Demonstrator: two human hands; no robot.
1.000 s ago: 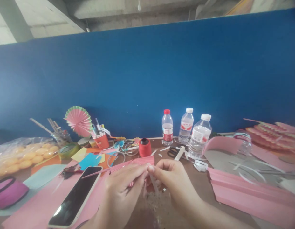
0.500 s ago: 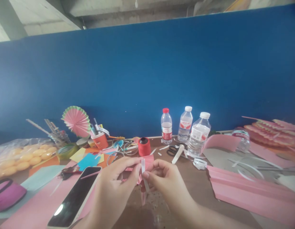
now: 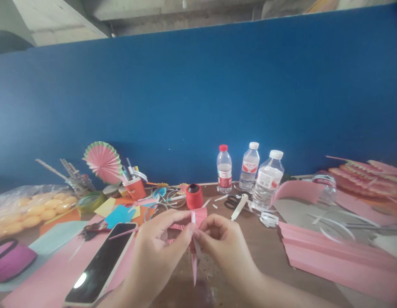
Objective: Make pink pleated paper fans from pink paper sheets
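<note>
At the lower middle, my left hand point(image 3: 160, 246) and my right hand point(image 3: 220, 244) meet thumb to thumb. Between their fingertips is a narrow white strip point(image 3: 194, 218), pinched by both hands. Pleated pink paper point(image 3: 201, 214) shows behind the fingers, partly hidden by them. A thin pink pointed piece point(image 3: 194, 271) hangs below the fingertips. Just beyond the hands stands a red spool of thread point(image 3: 194, 197).
Three bottles, one of them a red-capped bottle point(image 3: 224, 169), stand at the back beside black scissors point(image 3: 232, 201). A phone point(image 3: 100, 263) lies left on pink paper. Folded pink paper point(image 3: 339, 256) lies right. A pleated fan point(image 3: 102, 161) stands back left.
My thumbs have drawn closer together over the white strip, covering more of it. The pink pointed piece now shows longer below the hands.
</note>
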